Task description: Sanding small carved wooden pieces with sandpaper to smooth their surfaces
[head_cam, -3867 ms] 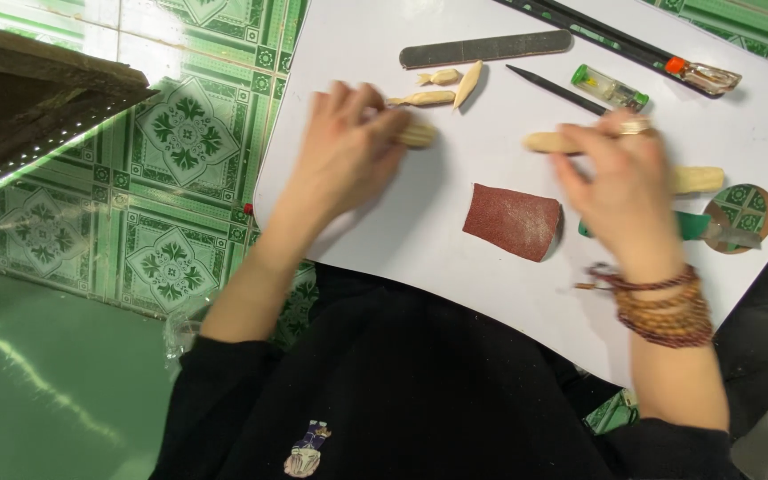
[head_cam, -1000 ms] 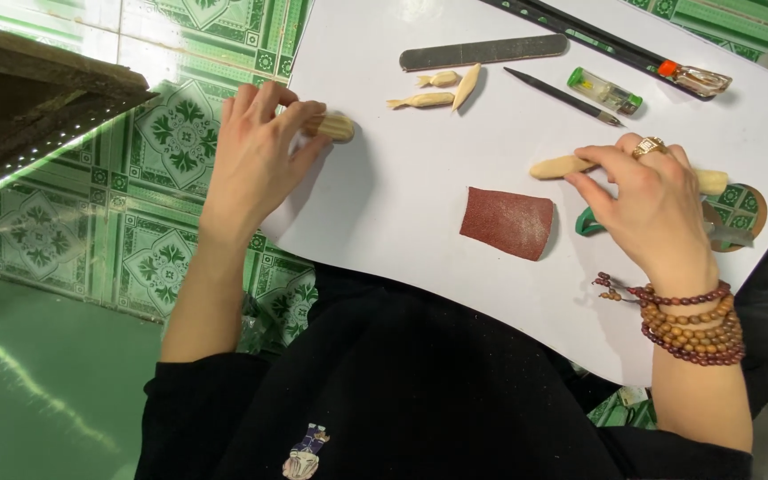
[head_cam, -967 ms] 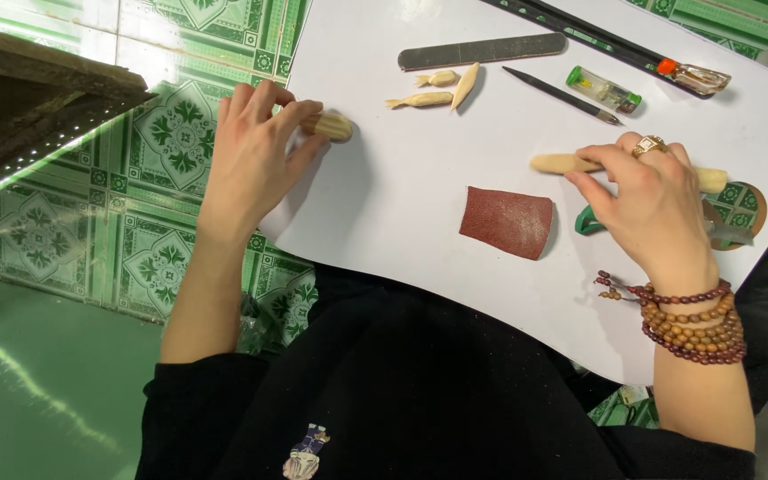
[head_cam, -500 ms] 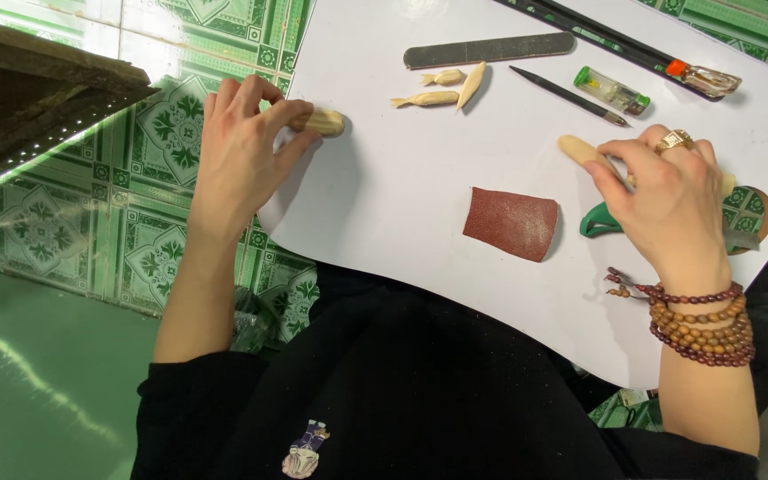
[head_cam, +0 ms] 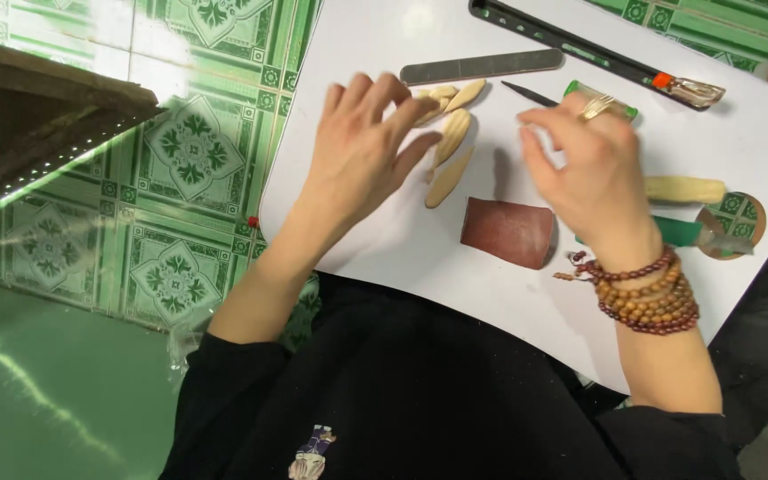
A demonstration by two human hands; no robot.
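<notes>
My left hand [head_cam: 362, 151] hovers with its fingers spread over the white board [head_cam: 375, 249], fingertips next to several pale carved wooden pieces [head_cam: 452, 135]. It holds nothing. My right hand [head_cam: 590, 169], with a ring and bead bracelets on the wrist, is held with loosely curled fingers above the board's middle and looks empty. Its fingertips are near a thin dark pointed tool [head_cam: 526, 92] and a small green tube [head_cam: 580, 89]. A red-brown sandpaper sheet [head_cam: 508, 233] lies below and between the hands. A pale wooden stick [head_cam: 684, 188] lies to the right of my right hand.
A grey file [head_cam: 482, 67] and a long black tool [head_cam: 562, 37] with an orange and clear end lie at the board's far side. A green-handled tool [head_cam: 679, 231] and a round coaster [head_cam: 744, 213] sit at the right. Green patterned floor tiles [head_cam: 188, 151] surround the board.
My left hand moved right from the board's left edge; its pale piece now lies with the others. My right hand let go of the wooden stick and moved up and left.
</notes>
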